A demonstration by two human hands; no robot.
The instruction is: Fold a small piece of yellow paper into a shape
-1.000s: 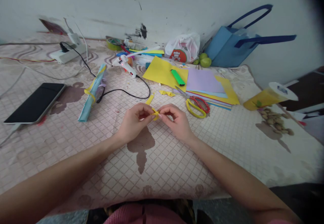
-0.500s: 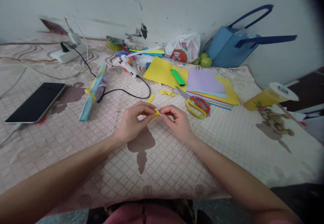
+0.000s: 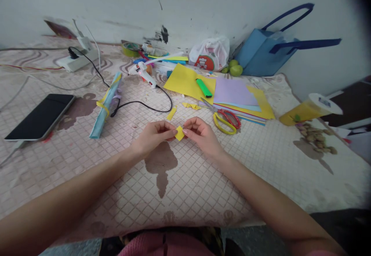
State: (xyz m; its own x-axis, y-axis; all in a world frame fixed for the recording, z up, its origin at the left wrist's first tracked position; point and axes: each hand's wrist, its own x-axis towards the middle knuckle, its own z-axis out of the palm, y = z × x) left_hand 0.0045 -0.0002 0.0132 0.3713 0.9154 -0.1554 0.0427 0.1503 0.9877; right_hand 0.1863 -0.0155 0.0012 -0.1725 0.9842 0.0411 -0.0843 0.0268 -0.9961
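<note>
A small yellow paper square point(image 3: 179, 133) is pinched between the fingertips of both hands, just above the patterned tablecloth point(image 3: 185, 186). My left hand point(image 3: 152, 137) grips its left edge, my right hand point(image 3: 201, 134) its right edge. The piece looks flat and diamond-shaped from here. Just beyond the hands lie a yellow paper strip point(image 3: 171, 113) and a few small yellow paper scraps point(image 3: 191, 105). Red and yellow scissors point(image 3: 224, 120) rest to the right of my right hand.
A stack of coloured paper point(image 3: 240, 99) with a green marker point(image 3: 203, 88) lies at the back right, near a blue bag point(image 3: 263, 53). A glue gun point(image 3: 142, 72) with its black cord, a rolled paper tube point(image 3: 106, 105), a phone point(image 3: 40, 117) and a power strip point(image 3: 77, 61) are on the left. Nuts point(image 3: 315, 136) lie on the right.
The yellow piece, crumpled between the fingers a second ago, is now held out flat as a small square. Both hands have shifted slightly toward me.
</note>
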